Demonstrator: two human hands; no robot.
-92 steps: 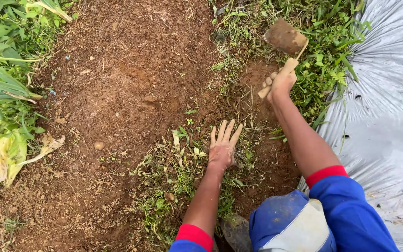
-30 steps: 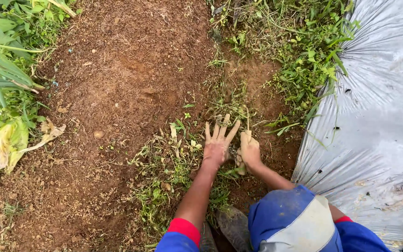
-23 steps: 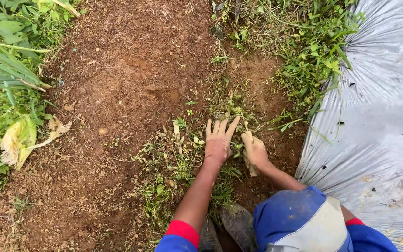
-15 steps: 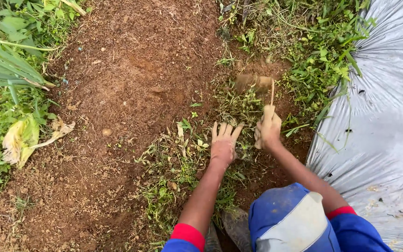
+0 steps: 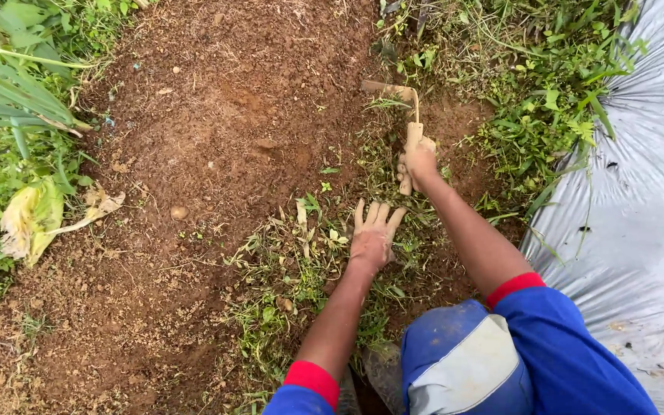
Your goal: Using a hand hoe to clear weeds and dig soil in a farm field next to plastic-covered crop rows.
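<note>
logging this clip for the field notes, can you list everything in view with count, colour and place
hand hoe: one, pale wooden handle and soil-coated blade, upper middle, blade down in the soil
bare soil: one patch, reddish brown, centre and left
loose weeds: a scatter, green and dry tan, lower middle, under and around the left hand
leafy plants: a strip, green, left edge
wilted leaf: one, yellow, left
ground weeds: a band, green, upper right
plastic sheet: one, silver grey, right edge
knee: one, blue and grey cloth, bottom
left hand: one, soil-dusted, flat on the weeds, fingers spread
right hand: one, soil-dusted, closed around the hoe handle
</note>
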